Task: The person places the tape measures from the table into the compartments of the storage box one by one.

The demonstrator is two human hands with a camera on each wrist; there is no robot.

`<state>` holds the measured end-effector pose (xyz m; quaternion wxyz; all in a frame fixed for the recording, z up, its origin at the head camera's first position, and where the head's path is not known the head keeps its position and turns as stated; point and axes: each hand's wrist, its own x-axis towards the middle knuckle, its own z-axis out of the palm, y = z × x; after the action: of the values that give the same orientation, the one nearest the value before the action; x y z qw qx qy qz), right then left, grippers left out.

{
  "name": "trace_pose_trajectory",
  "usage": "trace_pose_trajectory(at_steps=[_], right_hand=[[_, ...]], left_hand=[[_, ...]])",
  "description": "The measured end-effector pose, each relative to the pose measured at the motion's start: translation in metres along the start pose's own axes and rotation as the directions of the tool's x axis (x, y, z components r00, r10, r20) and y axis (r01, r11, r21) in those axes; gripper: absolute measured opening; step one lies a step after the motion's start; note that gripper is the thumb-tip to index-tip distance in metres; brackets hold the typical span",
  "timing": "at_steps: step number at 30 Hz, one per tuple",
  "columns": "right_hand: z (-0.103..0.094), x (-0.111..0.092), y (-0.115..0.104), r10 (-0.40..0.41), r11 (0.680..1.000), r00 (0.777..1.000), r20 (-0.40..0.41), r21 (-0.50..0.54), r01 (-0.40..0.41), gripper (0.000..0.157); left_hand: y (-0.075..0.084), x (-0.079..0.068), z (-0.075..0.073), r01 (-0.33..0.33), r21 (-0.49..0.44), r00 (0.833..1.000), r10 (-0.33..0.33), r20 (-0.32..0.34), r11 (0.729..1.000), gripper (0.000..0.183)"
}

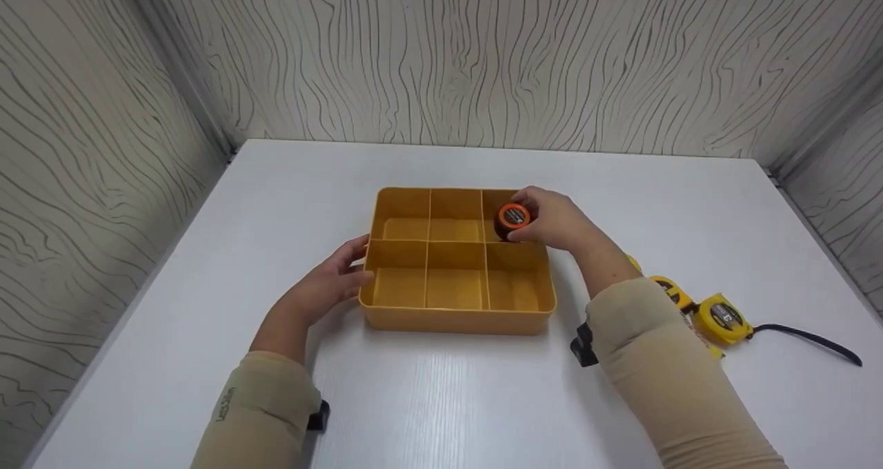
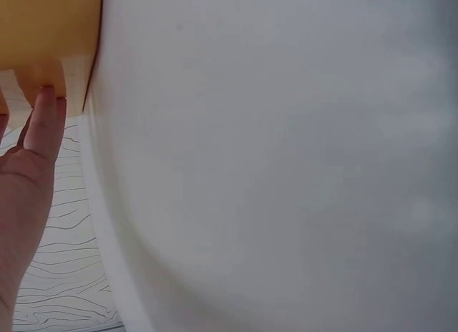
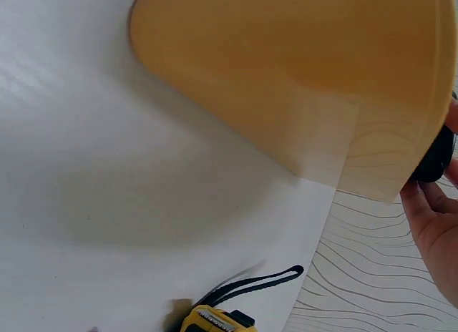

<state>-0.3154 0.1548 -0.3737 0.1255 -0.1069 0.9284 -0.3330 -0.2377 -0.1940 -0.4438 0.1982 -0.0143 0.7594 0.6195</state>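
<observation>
Box: a shallow mustard-yellow plastic box with six compartments [image 1: 459, 321], upright on the white table [image 1: 441, 400], one divided tray in all.
Round tape measure: one black, orange-faced tape measure [image 1: 514, 216], in the right hand [image 1: 554, 218] at the far right compartment; whether it touches the bottom I cannot tell.
Right hand's fingers: curled about the round tape measure, thumb on the near side, not released.
Left hand's fingers: the left hand [image 1: 324, 288] has its fingers straight against the box's left wall and its thumb by the rim, steadying it, I would say.
Progress: early, by my judgement; one tape measure is at its compartment but not let go, and I see none in the other five.
Yellow tape measures: two plain to see beyond the right forearm, a yellow-and-black one [image 1: 670, 292] and a yellow one with a black strap [image 1: 722, 320]; both lie outside the box.
Yellow bits: two more [image 1: 634, 263] [image 1: 715, 351], half hidden by the right arm, so the full count stays uncertain.
</observation>
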Motion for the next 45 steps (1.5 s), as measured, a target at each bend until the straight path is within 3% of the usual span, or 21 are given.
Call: trace_pose_trajectory(at_steps=[8, 16, 27, 36, 45], right_hand=[[0.008, 0.004, -0.001, 0.008, 1.000, 1.000, 0.018, 0.002, -0.008, 0.057], [0.013, 0.007, -0.003, -0.047, 0.997, 0.999, 0.005, -0.062, 0.047, 0.055], [0.012, 0.010, -0.003, 0.018, 0.999, 1.000, -0.019, -0.037, -0.019, 0.056], [0.012, 0.016, -0.002, 0.005, 0.999, 1.000, 0.013, -0.049, -0.005, 0.057], [0.013, 0.018, 0.001, -0.041, 0.997, 0.999, 0.019, -0.068, 0.043, 0.057]], left_hand=[[0.001, -0.001, 0.000, 0.023, 0.028, 0.999, -0.022, -0.027, 0.999, 0.079], [-0.001, 0.000, 0.000, 0.001, 0.024, 1.000, -0.001, -0.016, 1.000, 0.080], [0.001, 0.001, 0.000, 0.020, 0.033, 1.000, -0.019, -0.023, 0.999, 0.082], [0.002, 0.001, 0.000, 0.012, 0.034, 1.000, -0.012, -0.026, 0.999, 0.073], [0.000, 0.003, -0.001, 0.010, 0.013, 1.000, -0.010, -0.008, 1.000, 0.079]])
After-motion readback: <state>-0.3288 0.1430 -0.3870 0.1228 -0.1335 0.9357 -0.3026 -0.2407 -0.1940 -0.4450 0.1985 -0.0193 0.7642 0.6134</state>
